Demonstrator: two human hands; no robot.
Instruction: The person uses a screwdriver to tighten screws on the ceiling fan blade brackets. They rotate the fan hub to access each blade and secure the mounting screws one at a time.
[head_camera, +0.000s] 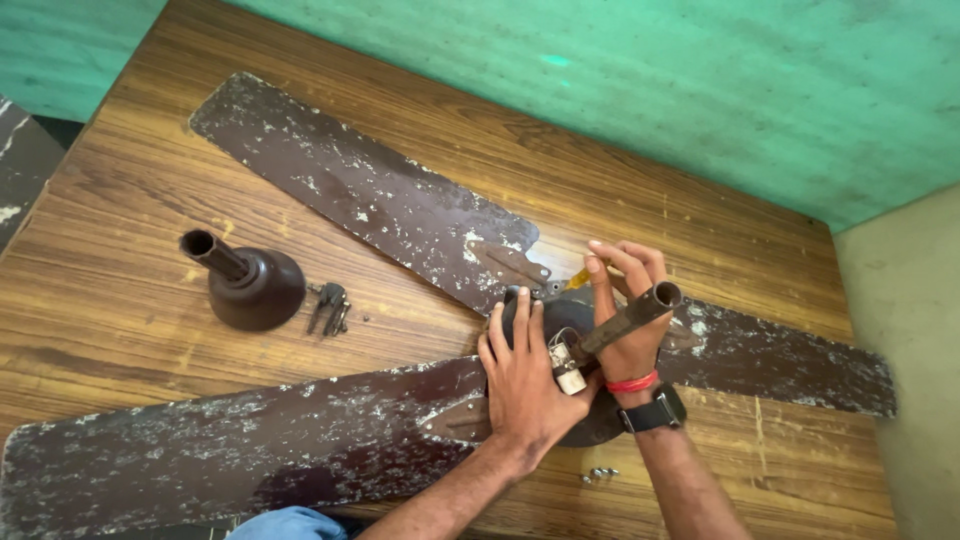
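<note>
A dark brown ceiling fan lies on a wooden table (120, 270), its three long blades worn and flecked white. My left hand (520, 385) lies flat on the round motor hub (550, 315), fingers spread. My right hand (625, 300) reaches over the hub's far side and seems to grip a yellow-handled tool (576, 280), mostly hidden by the fingers. A rusty down rod (635, 315) sticks up from the hub between my hands, with a small white part (568, 375) at its base.
A dark brown bell-shaped canopy cover (245, 282) stands left of the hub, with several dark screws and clips (330, 305) beside it. A few small screws (600, 473) lie near my right forearm. A green wall runs behind the table.
</note>
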